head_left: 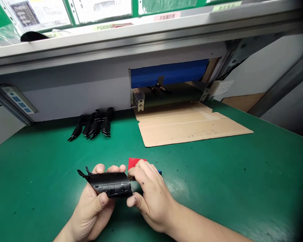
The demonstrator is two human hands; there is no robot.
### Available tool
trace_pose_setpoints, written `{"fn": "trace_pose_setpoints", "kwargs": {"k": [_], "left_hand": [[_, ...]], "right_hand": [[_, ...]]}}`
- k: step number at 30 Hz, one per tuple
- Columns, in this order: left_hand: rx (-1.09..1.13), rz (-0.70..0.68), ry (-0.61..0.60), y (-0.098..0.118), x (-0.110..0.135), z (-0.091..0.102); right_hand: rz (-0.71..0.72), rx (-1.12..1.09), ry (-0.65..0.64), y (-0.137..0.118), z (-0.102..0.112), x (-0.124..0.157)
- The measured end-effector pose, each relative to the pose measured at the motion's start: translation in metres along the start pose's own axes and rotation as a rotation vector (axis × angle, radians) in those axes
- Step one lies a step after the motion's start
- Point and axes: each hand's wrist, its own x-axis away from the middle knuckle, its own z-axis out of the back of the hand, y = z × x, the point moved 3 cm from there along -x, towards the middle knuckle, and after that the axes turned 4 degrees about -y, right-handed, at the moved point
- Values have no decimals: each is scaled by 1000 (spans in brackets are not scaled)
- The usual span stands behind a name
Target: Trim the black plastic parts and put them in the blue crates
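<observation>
A black curved plastic shell [111,184], open along its inner side and marked with a grid of ribs, lies across my left hand [92,208]. Two thin prongs stick up at its left end. My left thumb presses its near edge while the fingers wrap behind it. At the right end of the shell is my right hand [154,193], its fingers curled and the thumb at the lower corner. A flat red piece [134,162] shows behind my right fingers, with a bit of blue [160,172] beside the knuckles. The right hand hides most of both.
Several similar black parts [96,124] lie at the back left of the green table [53,168]. A cardboard sheet [181,127] extends from an opening with a blue flap [169,72]. A power strip [19,99] is on the left, beneath a metal shelf rail [116,43].
</observation>
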Motion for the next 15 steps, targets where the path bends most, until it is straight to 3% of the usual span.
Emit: {"fn": "trace_pose_setpoints", "kwargs": {"k": [2,6,8,10,12,15], "left_hand": [[-12,-17,5,0,0,2],[-48,-60,15,2,-1,5],[-68,-53,33,2,-2,6],[-88,-49,52,2,-3,6],[-103,-32,67,-2,-4,7],[-106,1,63,-11,-4,5]], "right_hand": [[6,-17,-24,2,-3,0],[182,-222,-290,13,2,-5],[230,-255,-237,18,14,-9],[247,-230,-55,20,27,-11],[287,-166,39,18,31,-10],[371,-34,-47,12,23,-6]]}}
